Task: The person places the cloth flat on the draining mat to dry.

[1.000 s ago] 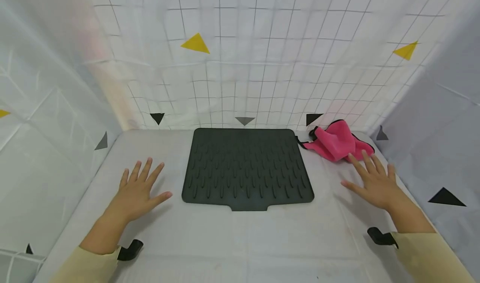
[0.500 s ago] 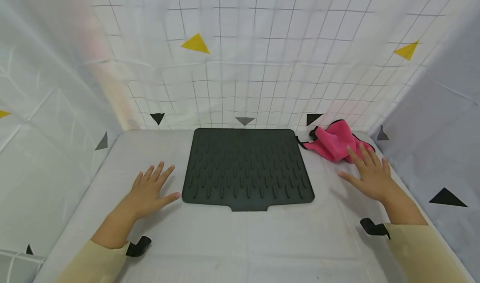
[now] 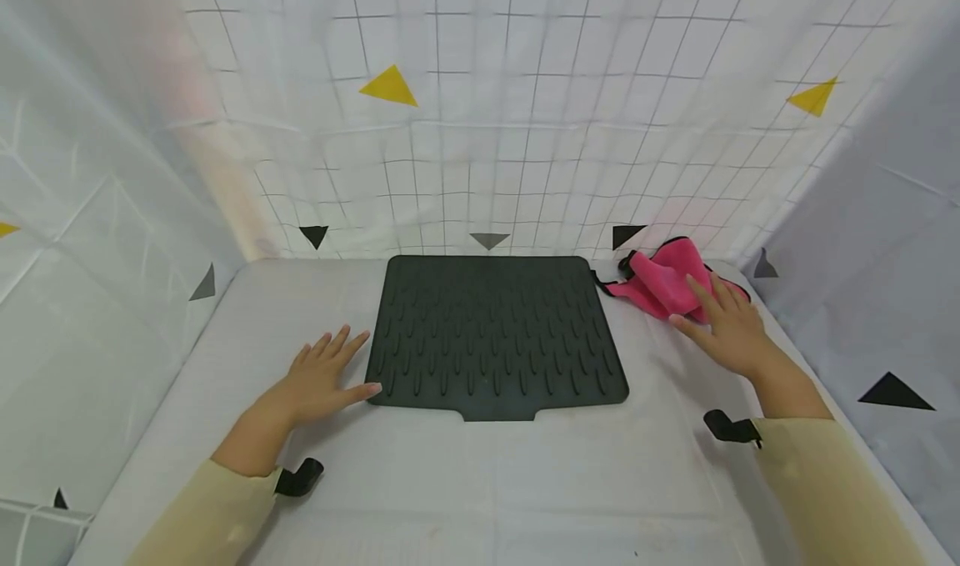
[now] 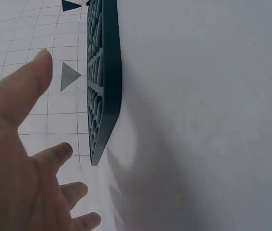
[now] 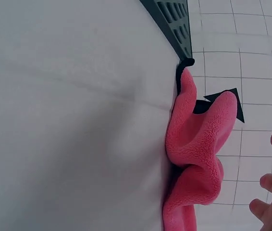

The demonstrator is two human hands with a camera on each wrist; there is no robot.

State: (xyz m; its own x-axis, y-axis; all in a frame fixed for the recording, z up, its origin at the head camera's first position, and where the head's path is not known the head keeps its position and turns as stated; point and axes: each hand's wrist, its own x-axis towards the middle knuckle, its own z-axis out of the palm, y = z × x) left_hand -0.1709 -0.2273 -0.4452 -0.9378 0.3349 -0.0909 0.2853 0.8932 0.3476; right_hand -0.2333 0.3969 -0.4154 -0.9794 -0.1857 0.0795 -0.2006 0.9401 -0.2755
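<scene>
Your left hand [image 3: 318, 383] is left of centre in the head view, its fingers straight and spread, holding nothing. Its thumb overlaps the lower-left corner of the dark ridged mat [image 3: 495, 333], but the left wrist view shows a gap between hand and mat. Your right hand [image 3: 731, 328] is right of centre, its fingers also spread and holding nothing. In the head view its fingertips overlap the lower right of the crumpled pink plush cloth [image 3: 660, 278]; the right wrist view shows them apart from it.

The mat lies flat in the middle of the frame, its short tab pointing towards the bottom edge. The cloth, edged in black, sits just right of the mat's upper-right corner; you cannot tell whether its black loop [image 3: 604, 283] touches the mat.

Both lie on a white-covered table [image 3: 562, 491]. Behind them, across the top of the frame, hangs a white gridded sheet [image 3: 480, 149] with yellow triangles [image 3: 390, 87] and dark ones lower down. Your pale yellow sleeves [image 3: 202, 516] enter at the bottom left and bottom right.
</scene>
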